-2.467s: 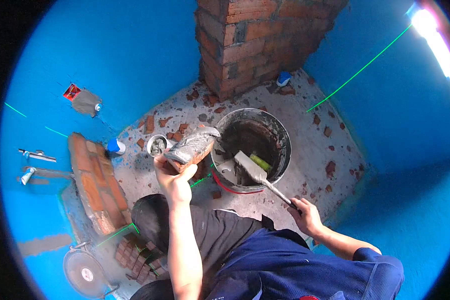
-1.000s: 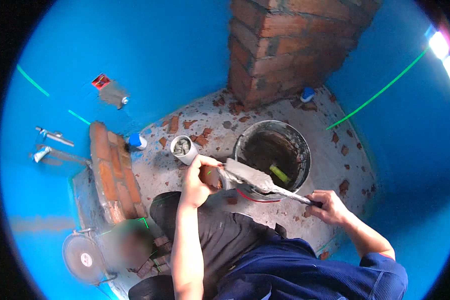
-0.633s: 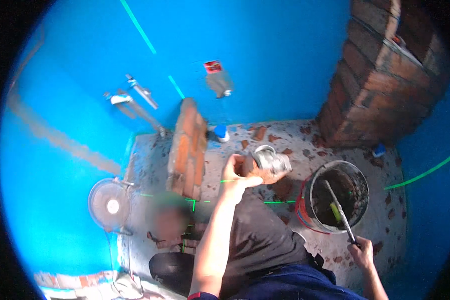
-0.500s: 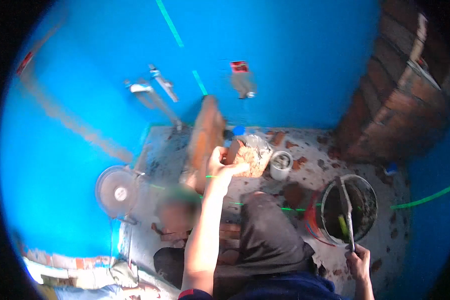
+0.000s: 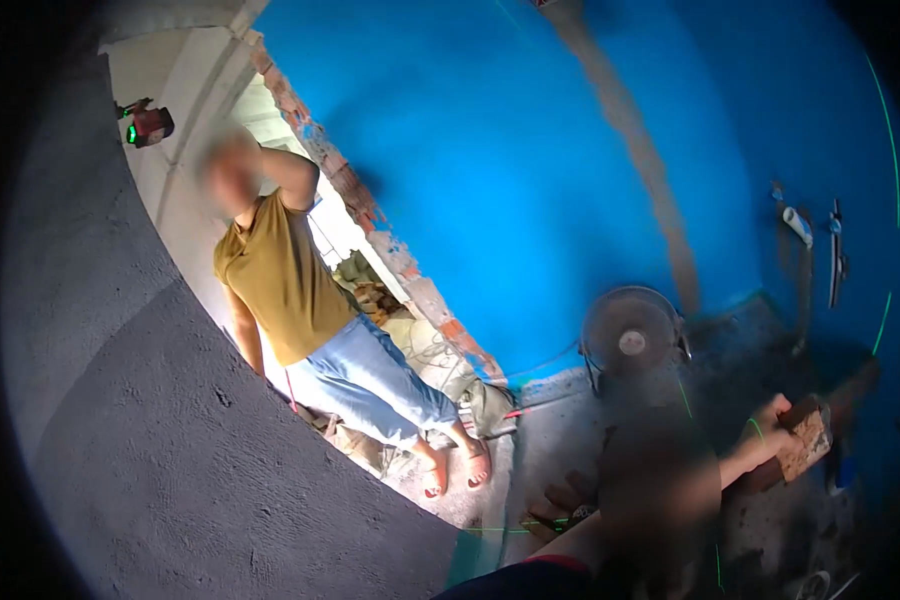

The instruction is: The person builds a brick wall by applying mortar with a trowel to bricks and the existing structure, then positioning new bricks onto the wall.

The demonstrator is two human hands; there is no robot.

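Observation:
At the lower right, my left hand (image 5: 782, 428) is closed round a brick (image 5: 810, 440) with a rough, tan, crumbly face. The left forearm reaches to it from the lower edge, partly covered by a dark blurred patch. A reddish upright brick piece (image 5: 855, 385) shows dimly just beyond the held brick. My right hand lies outside the picture.
A person in a mustard shirt (image 5: 285, 285) stands in the doorway, one arm raised. A round fan (image 5: 630, 335) stands by the blue wall (image 5: 470, 180). Grey plastered wall (image 5: 150, 420) fills the left. Pipe fittings (image 5: 798, 226) protrude at right. A laser level (image 5: 150, 125) glows green.
The view has swung left toward the doorway, bringing the person into sight. My right hand with the trowel and the mortar bucket have left the picture. My left hand still grips the brick.

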